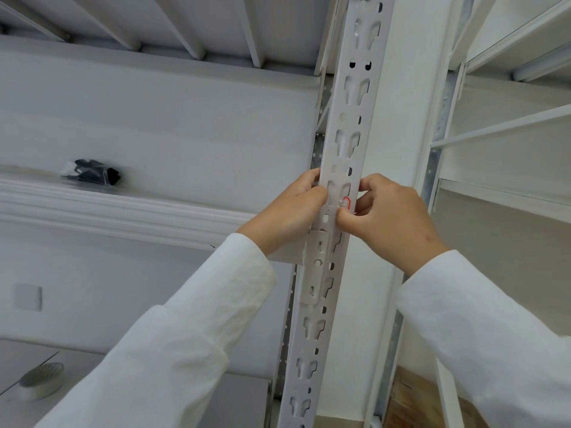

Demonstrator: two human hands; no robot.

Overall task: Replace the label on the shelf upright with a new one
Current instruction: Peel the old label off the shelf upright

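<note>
Shelf upright [346, 125]: white slotted steel post running bottom to top through the middle of the view, seen from below; keyhole slots and small round holes repeat along its face.

Label [346, 202]: small white piece with a red outline, lying on the face of the upright near its right edge, between the two hands. Only a corner shows; whether it is the old or the new one cannot be told.

Right hand [392, 214]: fingers curled, thumb and forefinger pinched together at the label's edge. Probable reason: a thin sticker gives purchase only at its rim, so the grip is a fingertip pinch rather than a full grasp.

Left hand [293, 208]: wrapped round the left edge of the upright, fingers closed against the metal beside the label. Judged to be bracing the post and steadying the work spot for the other hand.

Sleeves [191, 329]: white, both arms raised; the work is above head height, which explains the upward view.

Black packet [91, 173]: lies on the white ledge at left, well apart from the hands, untouched.

Step, as judged: peeling off or pressing down at the label's corner; which of the two cannot be told.
</note>
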